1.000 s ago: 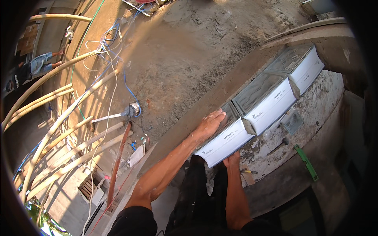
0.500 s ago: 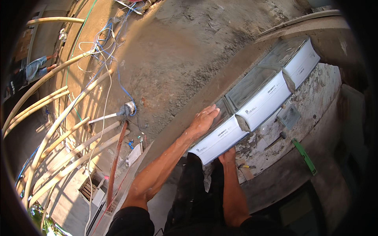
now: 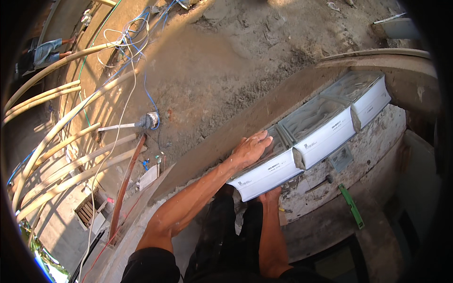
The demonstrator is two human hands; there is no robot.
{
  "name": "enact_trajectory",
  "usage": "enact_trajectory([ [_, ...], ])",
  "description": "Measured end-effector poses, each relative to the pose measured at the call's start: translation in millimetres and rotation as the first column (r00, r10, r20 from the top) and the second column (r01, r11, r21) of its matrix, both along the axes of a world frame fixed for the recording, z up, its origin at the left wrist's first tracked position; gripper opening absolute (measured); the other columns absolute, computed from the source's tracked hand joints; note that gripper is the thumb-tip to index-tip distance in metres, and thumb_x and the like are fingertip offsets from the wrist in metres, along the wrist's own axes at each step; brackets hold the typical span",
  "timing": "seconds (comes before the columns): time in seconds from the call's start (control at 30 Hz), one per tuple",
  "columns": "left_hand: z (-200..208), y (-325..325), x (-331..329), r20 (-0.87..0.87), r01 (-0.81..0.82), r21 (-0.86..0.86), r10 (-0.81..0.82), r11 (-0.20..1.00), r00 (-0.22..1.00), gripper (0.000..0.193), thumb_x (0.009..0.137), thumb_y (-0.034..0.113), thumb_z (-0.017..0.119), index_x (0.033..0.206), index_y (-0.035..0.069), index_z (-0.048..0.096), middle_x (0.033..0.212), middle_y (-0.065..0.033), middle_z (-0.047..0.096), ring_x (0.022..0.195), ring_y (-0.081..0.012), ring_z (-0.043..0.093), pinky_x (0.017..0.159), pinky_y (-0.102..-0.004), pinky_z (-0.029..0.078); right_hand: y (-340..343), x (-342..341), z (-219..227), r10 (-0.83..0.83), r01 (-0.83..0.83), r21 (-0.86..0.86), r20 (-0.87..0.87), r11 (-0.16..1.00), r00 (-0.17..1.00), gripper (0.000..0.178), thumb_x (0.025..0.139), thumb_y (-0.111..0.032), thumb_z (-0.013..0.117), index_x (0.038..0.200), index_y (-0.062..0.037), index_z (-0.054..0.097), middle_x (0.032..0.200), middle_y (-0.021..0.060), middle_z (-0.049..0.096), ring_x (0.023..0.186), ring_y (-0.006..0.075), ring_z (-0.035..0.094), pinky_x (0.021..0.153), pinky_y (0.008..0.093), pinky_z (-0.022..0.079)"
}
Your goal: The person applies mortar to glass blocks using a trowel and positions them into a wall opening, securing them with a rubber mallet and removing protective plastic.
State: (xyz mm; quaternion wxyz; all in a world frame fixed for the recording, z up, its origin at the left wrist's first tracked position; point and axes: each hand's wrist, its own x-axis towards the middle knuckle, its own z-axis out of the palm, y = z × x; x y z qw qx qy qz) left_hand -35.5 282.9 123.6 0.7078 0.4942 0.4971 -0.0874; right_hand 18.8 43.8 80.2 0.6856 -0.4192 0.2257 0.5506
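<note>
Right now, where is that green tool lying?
In the head view, the green tool lies at lower right on the rough mortar ledge, below the row of glass blocks and right of the person's right hand.

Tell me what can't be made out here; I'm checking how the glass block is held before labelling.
Head view:
- Right hand: its fingers sit under the near glass block, hidden by the block.
- Left hand lies flat on top and covers part of the block's face.
- Joint under the block: hidden by the block itself.
- Small dark tool on the ledge: too small to identify.
- Far left: lost to the dark fisheye rim.
</note>
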Motion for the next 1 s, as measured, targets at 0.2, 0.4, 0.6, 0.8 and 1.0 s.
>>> enact_trajectory([
  [0.2, 1, 0, 5, 0.003, 0.0, -0.014, 0.0, 1.0, 1.0, 0.064, 0.101, 0.042, 0.047, 0.147, -0.002, 0.043, 0.156, -0.017, 0.038, 0.148, -0.0291, 0.03, 0.122, -0.0349, 0.021, 5, 3, 7, -0.021, 0.022, -0.107, 0.007, 0.994, 1.0, 0.052, 0.098, -0.032, 0.058, 0.14, -0.0041, 0.046, 0.129, 0.0095, 0.058, 0.121, 0.024, 0.057, 0.099, 0.0394, 0.051],
  [0.4, -3, -2, 0, 0.028, -0.036, -0.049, 0.037, 0.998, 0.999, 0.064, 0.102, 0.04, 0.046, 0.148, -0.004, 0.04, 0.157, -0.0157, 0.036, 0.149, -0.0257, 0.029, 0.122, -0.0331, 0.019, 7, -3, 7, -0.009, 0.009, -0.012, -0.012, 1.0, 1.0, 0.045, 0.101, -0.033, 0.053, 0.135, -0.0039, 0.052, 0.125, 0.0096, 0.061, 0.117, 0.0256, 0.06, 0.101, 0.0419, 0.05],
  [0.6, -7, 1, -1, 0.056, -0.014, -0.091, 0.02, 0.996, 0.998, 0.062, 0.103, 0.037, 0.046, 0.148, -0.004, 0.039, 0.157, -0.016, 0.036, 0.149, -0.0242, 0.029, 0.121, -0.0319, 0.019, 8, -10, 5, -0.072, 0.071, -0.022, -0.017, 0.997, 0.997, 0.055, 0.095, -0.03, 0.062, 0.14, -0.0007, 0.047, 0.133, 0.01, 0.058, 0.122, 0.0231, 0.057, 0.102, 0.0384, 0.048],
  [0.8, -16, 5, -2, 0.083, -0.147, -0.183, 0.164, 0.972, 0.983, 0.059, 0.105, 0.038, 0.043, 0.146, -0.004, 0.044, 0.144, -0.0149, 0.053, 0.131, -0.0208, 0.051, 0.108, -0.0291, 0.04, 42, -2, 22, -0.059, 0.057, 0.044, 0.05, 0.997, 0.997, 0.062, 0.091, -0.028, 0.067, 0.143, -0.0026, 0.044, 0.133, 0.0088, 0.059, 0.121, 0.021, 0.058, 0.104, 0.0368, 0.047],
  [1.0, 17, 10, 18, 0.006, -0.06, -0.407, 0.069, 0.912, 0.998, 0.053, 0.104, 0.039, 0.043, 0.132, -0.004, 0.055, 0.111, -0.0133, 0.068, 0.093, -0.0161, 0.069, 0.077, -0.0274, 0.057, 52, 15, 39, -0.042, 0.042, -0.015, -0.001, 0.999, 0.999, 0.07, 0.096, -0.014, 0.058, 0.158, -0.0161, 0.025, 0.131, 0.004, 0.055, 0.117, 0.0169, 0.054, 0.099, 0.0372, 0.045],
])
